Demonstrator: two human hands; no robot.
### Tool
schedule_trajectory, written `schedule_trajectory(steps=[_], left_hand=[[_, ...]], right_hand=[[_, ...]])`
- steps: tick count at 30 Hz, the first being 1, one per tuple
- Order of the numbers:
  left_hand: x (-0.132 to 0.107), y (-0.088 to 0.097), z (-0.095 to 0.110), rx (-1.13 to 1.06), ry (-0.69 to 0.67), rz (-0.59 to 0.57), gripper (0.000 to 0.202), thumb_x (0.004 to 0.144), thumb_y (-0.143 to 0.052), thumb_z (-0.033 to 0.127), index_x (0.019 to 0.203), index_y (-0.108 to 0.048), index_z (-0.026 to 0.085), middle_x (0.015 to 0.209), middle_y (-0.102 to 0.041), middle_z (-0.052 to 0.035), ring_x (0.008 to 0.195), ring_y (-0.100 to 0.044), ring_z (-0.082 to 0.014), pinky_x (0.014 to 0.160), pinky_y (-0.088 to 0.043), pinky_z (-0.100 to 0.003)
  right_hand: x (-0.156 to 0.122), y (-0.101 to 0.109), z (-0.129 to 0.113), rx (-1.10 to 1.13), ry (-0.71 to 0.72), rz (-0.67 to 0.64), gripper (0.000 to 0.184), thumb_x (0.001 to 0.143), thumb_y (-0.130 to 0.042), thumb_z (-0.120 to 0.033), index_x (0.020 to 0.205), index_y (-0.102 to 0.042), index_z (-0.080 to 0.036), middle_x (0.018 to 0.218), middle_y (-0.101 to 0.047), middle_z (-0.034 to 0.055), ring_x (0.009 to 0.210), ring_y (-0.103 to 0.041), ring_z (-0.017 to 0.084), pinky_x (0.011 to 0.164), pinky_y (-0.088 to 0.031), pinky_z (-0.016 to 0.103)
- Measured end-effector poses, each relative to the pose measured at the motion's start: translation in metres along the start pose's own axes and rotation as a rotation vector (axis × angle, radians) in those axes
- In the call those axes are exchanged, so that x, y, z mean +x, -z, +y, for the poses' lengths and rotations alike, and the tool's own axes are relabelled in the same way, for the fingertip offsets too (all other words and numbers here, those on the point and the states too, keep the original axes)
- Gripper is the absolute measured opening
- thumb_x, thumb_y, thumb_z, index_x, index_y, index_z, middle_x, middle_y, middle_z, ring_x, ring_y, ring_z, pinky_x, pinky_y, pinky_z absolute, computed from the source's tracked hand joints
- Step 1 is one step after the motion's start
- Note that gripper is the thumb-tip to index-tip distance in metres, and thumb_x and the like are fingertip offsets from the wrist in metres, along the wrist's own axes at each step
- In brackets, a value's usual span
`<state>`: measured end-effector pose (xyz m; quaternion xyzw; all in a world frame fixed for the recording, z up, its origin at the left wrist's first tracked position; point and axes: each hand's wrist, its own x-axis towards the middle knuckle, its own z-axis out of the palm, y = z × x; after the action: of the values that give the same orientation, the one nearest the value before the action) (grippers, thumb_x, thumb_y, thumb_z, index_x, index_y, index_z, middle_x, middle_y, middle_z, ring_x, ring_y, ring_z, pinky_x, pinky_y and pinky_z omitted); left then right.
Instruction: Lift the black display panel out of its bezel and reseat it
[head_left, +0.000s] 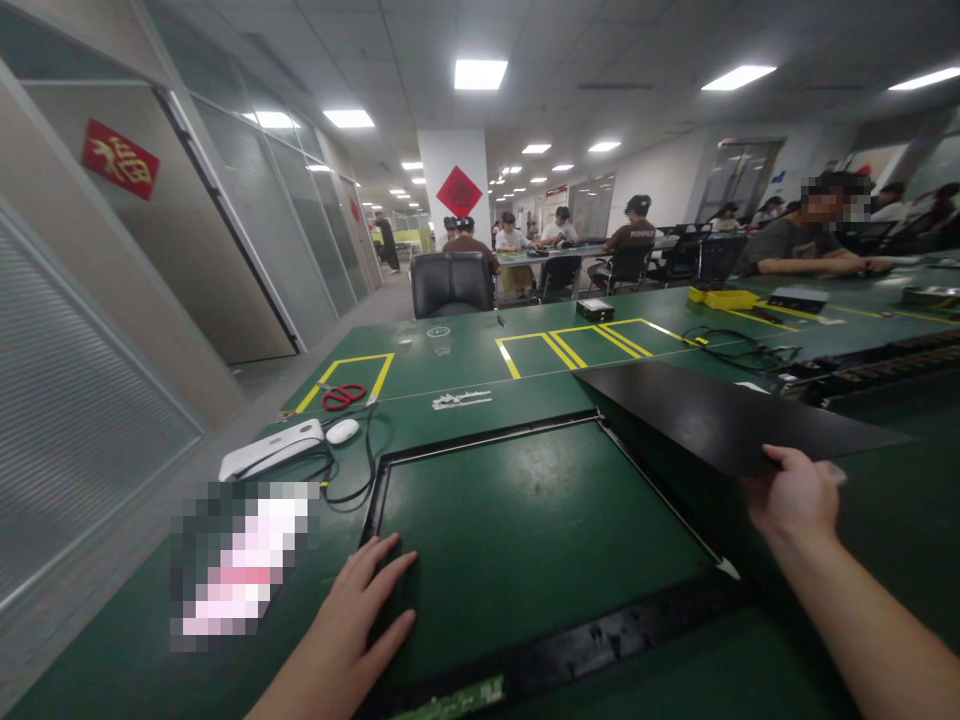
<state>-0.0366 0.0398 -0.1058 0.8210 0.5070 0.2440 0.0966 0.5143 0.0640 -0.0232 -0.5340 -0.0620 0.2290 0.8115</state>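
Note:
My right hand [799, 495] grips the near edge of a thin black panel [720, 405], thumb on top and fingers underneath. The panel is tilted above the table, beyond the right side of a black rectangular frame [622, 640]. This frame lies flat, and the green table shows through its middle. Over the frame's left side is my left hand [367, 605], fingers spread and holding nothing. Whether its fingertips touch the frame or the table I cannot tell. A green circuit board strip [457, 700] shows at the frame's near edge.
Left of the frame lie a white device [274, 450], a white mouse [343, 431], black cables and red-handled scissors [343, 397]. Yellow tape outlines [570, 350] mark the far tabletop. Dark cables [742, 350] lie at the right. Another person [795, 240] sits across the table at the right.

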Motion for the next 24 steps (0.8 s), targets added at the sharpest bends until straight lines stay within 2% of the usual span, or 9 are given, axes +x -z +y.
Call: schedule_trajectory(steps=[7,12,15,24], left_hand=[[0.001,0.001,0.002,0.01,-0.022,0.01,0.046,0.1,-0.057,0.039,0.144,-0.07,0.033,0.158,-0.062,-0.0143,0.148,-0.053,-0.0417,0.119,-0.044,-0.062],[0.001,-0.002,0.0,0.055,-0.055,0.031,0.047,0.1,-0.055,0.037,0.145,-0.07,0.032,0.157,-0.063,-0.0142,0.146,-0.055,-0.04,0.117,-0.046,-0.062],[0.001,-0.003,-0.002,0.068,-0.065,0.034,0.046,0.102,-0.054,0.037,0.145,-0.069,0.032,0.157,-0.062,-0.0142,0.147,-0.055,-0.0399,0.117,-0.047,-0.062],[0.0,-0.005,-0.004,0.048,-0.057,0.013,0.047,0.102,-0.054,0.039,0.146,-0.068,0.032,0.158,-0.061,-0.0151,0.148,-0.053,-0.0412,0.118,-0.044,-0.064]], right_hand=[[-0.002,-0.005,0.001,0.025,-0.101,0.031,0.035,0.075,-0.067,-0.004,0.081,-0.041,-0.026,0.073,-0.058,-0.0085,0.06,-0.061,0.009,0.055,-0.053,0.017],[0.004,-0.01,0.006,0.051,-0.097,0.026,0.035,0.07,-0.059,0.001,0.085,-0.043,-0.025,0.078,-0.061,-0.0076,0.062,-0.061,0.008,0.052,-0.05,0.014],[0.005,-0.01,0.008,0.052,-0.105,0.016,0.04,0.067,-0.062,0.001,0.086,-0.041,-0.026,0.079,-0.062,-0.0073,0.063,-0.062,0.009,0.051,-0.049,0.014],[-0.009,-0.011,0.0,0.057,-0.092,-0.019,0.038,0.072,-0.064,0.0,0.08,-0.037,-0.025,0.075,-0.061,-0.0083,0.062,-0.062,0.009,0.056,-0.053,0.018]])
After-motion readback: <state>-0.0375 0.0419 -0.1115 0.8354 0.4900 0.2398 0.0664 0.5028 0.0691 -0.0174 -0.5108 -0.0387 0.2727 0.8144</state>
